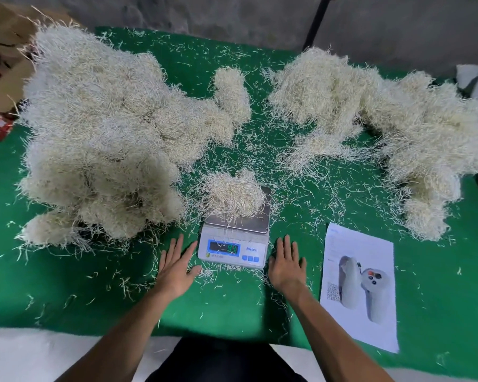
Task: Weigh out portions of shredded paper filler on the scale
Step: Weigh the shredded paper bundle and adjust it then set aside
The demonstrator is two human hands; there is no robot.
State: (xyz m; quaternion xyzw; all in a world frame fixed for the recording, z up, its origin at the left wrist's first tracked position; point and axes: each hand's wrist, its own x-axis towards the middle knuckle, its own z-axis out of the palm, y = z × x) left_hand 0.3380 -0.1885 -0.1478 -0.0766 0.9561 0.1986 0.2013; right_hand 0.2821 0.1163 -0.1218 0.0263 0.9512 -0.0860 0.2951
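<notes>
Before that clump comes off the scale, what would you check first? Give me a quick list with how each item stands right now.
1. Portion of shredded paper sits on the scale platform: ok, though strands hang over the front edge.
2. Left hand clear of the scale: ok, flat on the green table beside it.
3. Right hand clear of the scale: ok, flat on the table.
4. Display lit: ok; exact digits cannot tell, strands cross them.
5. Big pile on the left clear of the platform: cannot tell, its edge lies close.
6. Printed sheet out of the way: ok.
</notes>
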